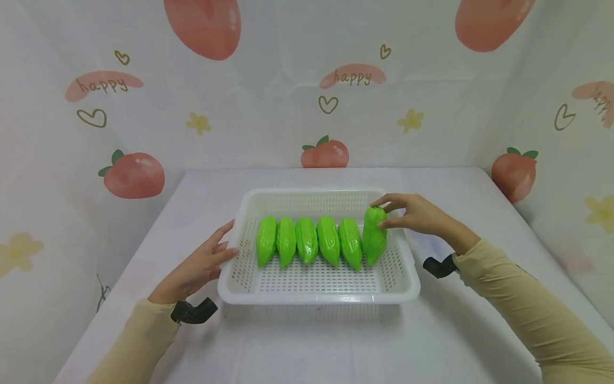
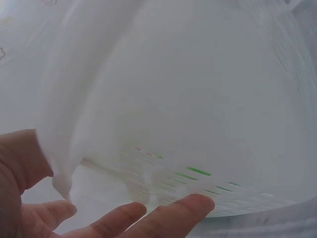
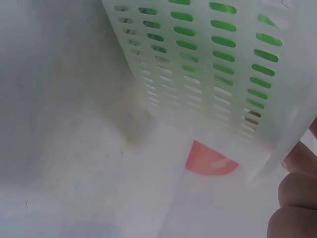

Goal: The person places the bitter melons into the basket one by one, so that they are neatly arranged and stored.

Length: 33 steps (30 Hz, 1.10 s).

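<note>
A white slotted plastic basket sits on the table with several glossy green pepper-like vegetables in a row inside, ridged and pointed toward me. At the right end of the row, my right hand pinches the top of one pepper-like vegetable between thumb and fingers; it stands a little higher than the others. My left hand grips the basket's left rim, thumb on one side and fingers outside the wall, as the left wrist view shows. The right wrist view shows the green through the slots of the basket wall.
A white cloth covers the table. Behind and at both sides hangs a light curtain printed with peaches, hearts and flowers. Each wrist wears a black camera mount.
</note>
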Tool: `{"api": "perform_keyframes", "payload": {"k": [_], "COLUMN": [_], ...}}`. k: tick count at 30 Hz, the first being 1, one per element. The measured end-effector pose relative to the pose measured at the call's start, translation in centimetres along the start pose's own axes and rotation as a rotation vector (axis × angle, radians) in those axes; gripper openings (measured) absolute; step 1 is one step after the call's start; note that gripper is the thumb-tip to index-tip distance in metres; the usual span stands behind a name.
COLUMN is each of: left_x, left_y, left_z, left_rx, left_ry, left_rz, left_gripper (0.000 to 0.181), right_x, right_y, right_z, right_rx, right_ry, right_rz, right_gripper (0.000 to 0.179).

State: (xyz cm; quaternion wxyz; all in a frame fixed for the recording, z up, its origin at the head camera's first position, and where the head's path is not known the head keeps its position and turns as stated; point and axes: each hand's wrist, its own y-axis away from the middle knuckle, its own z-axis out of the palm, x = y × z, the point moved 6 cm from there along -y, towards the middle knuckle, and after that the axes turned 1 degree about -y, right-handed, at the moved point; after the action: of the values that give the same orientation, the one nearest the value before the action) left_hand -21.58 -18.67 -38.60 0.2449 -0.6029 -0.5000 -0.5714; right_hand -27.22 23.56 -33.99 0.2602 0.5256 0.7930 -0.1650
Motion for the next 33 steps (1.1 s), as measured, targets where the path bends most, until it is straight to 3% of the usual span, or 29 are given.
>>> {"api": "perform_keyframes", "payload": {"k": [18, 33], "left_x": [-0.1, -0.4], "left_y": [-0.1, -0.3], "left_z": [0.0, 0.0], "left_rx": [-0.002, -0.019], "left_ry": [-0.002, 0.011], "left_rz": [0.003, 0.015], "left_gripper": [0.079, 0.076], "right_x": [-0.2, -0.9], "right_y": [-0.4, -0.5], "right_z": [0.8, 1.1], "right_rx": [-0.038, -0.016], "right_ry": [0.054, 0.224], "right_rz": [0.028, 0.034], "right_gripper": [0.054, 0.043]}}
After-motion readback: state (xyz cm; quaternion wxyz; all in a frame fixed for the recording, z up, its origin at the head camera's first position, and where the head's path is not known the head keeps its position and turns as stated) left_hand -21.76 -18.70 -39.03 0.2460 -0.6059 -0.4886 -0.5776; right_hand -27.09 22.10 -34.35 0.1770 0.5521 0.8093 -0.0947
